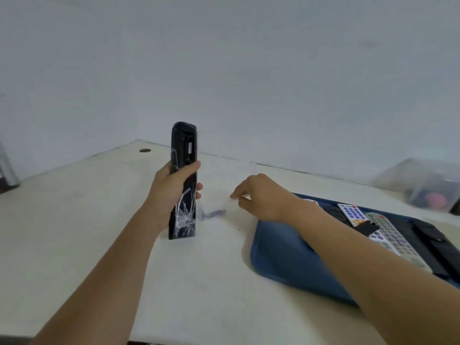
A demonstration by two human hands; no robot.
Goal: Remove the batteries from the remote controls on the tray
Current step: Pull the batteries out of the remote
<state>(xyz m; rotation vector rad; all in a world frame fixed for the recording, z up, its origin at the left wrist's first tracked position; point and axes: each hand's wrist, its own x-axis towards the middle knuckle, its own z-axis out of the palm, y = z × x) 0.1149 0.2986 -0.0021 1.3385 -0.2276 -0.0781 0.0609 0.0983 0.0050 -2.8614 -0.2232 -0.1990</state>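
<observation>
My left hand (171,192) grips a long black remote (183,150) upright above the table, back side toward me, its battery bay open at the top. Crinkled clear plastic wraps its lower end. Small dark batteries (214,213) lie on the table just right of the remote. My right hand (261,197) hovers low over the table right of them, fingers loosely curled, holding nothing that I can see. A blue tray (286,255) at the right holds several remotes, among them a white one with blue buttons (352,212) and a grey one (395,240).
A clear plastic box (423,185) with dark and red contents stands at the far right by the wall. The pale table (87,220) has a round cable hole (145,150) at its back left corner. The wall runs close behind the table.
</observation>
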